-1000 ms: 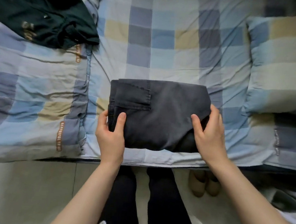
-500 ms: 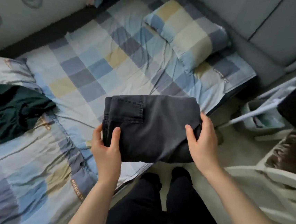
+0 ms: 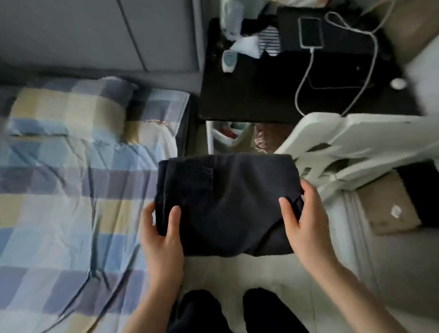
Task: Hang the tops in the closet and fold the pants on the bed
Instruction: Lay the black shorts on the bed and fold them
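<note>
Nearest the camera: the person's two legs in dark trousers, standing on pale floor beside the bed (image 3: 54, 231). Two bare forearms reach forward. Left hand (image 3: 164, 237) grasps the left edge of the folded pants (image 3: 223, 201), thumb on top, fingers curled underneath. Right hand (image 3: 306, 223) grasps the right edge, thumb on top, fingers wrapped round the side fold. The pants, one dark folded bundle with a back pocket facing up, are held in the air off the right edge of the bed, over the floor and not resting on anything. Judgement: fold is done; bundle is in transit to wherever it gets set down. Risks: bundle is supported only at two edges, so the middle could sag and the lower layers slip out, undoing the fold; a loose flap at the near right corner already hangs lower. The white plastic chair (image 3: 362, 142) stands just beyond the right hand, so a swing that way could catch the bundle. Farther left: one checked pillow (image 3: 68, 108) at the head of the bed. Farther right: one dark bedside table (image 3: 246, 101) carrying one phone (image 3: 311, 33) plugged into one white cable (image 3: 304, 78), one small oval device (image 3: 228, 61), and crumpled cloth or paper, blurred. Count: pants one, hands two, pillow one, chair one. No tops or closet in view.
</note>
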`<state>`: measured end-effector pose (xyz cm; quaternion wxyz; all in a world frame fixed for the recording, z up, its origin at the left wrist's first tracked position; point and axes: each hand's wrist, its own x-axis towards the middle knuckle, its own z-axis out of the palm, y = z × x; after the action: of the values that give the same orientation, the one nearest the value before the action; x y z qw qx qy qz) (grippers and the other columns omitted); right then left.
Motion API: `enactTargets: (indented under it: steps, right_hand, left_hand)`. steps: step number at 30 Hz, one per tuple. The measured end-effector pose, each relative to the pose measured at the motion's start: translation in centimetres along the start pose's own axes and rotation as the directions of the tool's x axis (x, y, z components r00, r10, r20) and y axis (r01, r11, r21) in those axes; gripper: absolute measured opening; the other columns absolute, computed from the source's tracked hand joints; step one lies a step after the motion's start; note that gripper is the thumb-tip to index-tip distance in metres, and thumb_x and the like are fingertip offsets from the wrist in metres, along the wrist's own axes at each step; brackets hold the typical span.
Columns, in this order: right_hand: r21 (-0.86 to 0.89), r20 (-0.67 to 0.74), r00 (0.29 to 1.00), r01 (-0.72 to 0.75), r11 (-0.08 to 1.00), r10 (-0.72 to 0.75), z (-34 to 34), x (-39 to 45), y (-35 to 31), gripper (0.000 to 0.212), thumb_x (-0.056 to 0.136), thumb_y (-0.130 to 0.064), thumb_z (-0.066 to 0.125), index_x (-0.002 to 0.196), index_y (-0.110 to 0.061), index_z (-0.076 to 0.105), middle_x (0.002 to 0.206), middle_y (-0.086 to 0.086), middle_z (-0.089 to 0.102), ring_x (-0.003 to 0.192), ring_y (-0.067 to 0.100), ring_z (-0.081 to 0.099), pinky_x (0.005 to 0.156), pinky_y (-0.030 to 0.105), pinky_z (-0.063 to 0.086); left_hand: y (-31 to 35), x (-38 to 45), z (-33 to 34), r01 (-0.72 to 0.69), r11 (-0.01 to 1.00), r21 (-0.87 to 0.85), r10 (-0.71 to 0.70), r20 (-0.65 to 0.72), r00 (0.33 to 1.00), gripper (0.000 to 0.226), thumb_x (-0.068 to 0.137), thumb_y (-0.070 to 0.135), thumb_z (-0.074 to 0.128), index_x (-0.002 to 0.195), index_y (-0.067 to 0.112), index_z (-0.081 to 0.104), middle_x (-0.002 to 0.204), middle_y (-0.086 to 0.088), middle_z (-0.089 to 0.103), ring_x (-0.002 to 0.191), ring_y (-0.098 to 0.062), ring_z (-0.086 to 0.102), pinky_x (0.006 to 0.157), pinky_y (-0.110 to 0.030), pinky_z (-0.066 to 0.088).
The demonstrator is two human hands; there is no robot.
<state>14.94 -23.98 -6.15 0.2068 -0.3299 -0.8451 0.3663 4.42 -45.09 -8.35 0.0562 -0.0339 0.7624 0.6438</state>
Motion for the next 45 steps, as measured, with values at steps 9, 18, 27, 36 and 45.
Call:
enactTargets:
  steps: [9,18,27,36,45]
  right_hand:
    - [-0.065,-0.299,0.927,-0.256,0.964,0.226,-18.0,-2.2,14.5,0.056,0.089,-0.036,0.055,0.133,-0.002,0.047,0.123,0.011,0.057,0.111,0.020,0.057,0.090,0.022,0.042]
    - [0.068,-0.495,0.721,-0.524,0.849,0.485,-27.4,-6.4,22.8,0.054,0.090,-0.032,0.061,0.138,-0.017,0.041,0.130,-0.002,0.050,0.112,0.005,0.046,0.092,0.020,0.037]
    - [0.200,-0.688,0.361,-0.740,0.642,0.630,-31.0,-6.8,29.3,0.050,0.092,-0.026,0.061,0.137,-0.014,0.042,0.124,0.004,0.052,0.104,0.013,0.049,0.085,0.027,0.039]
    - [0.335,-0.782,0.060,-0.799,0.500,0.620,-40.5,-0.4,39.1,0.047,0.095,-0.011,0.053,0.139,-0.005,0.039,0.134,0.020,0.050,0.119,0.037,0.051,0.098,0.040,0.041]
    - [0.293,-0.743,-0.084,-0.932,0.211,0.664,-44.3,-0.1,50.5,0.059,0.096,-0.013,0.049,0.144,0.011,0.024,0.143,0.030,0.036,0.127,0.041,0.039,0.102,0.035,0.026]
  left_hand:
    - [2.1,-10.0,21.4,-0.126,0.989,0.080,0.088,0.370,0.925,0.018,0.098,0.022,0.055,0.082,0.029,0.054,0.075,0.002,0.057,0.065,0.005,0.053,0.059,-0.006,0.041]
    - [2.6,-16.5,35.6,-0.147,0.980,0.131,0.021,0.674,0.738,0.028,0.102,0.032,0.047,0.075,0.026,0.054,0.067,0.016,0.059,0.058,0.003,0.053,0.052,-0.012,0.044]
    - [3.3,-19.9,49.0,-0.122,0.980,0.159,-0.096,0.907,0.409,0.008,0.095,0.036,0.059,0.088,0.036,0.064,0.086,0.008,0.071,0.080,-0.007,0.069,0.068,-0.031,0.055]
    - [5.5,-26.4,69.3,-0.095,0.979,0.181,-0.181,0.983,-0.001,0.011,0.091,0.008,0.064,0.097,0.016,0.057,0.096,-0.008,0.066,0.090,-0.021,0.067,0.075,-0.030,0.056]
    - [-0.9,-32.7,81.7,-0.453,0.860,0.235,-0.373,0.895,-0.245,0.058,0.089,0.003,0.062,0.141,0.010,0.035,0.128,-0.014,0.055,0.115,-0.031,0.057,0.095,-0.042,0.052]
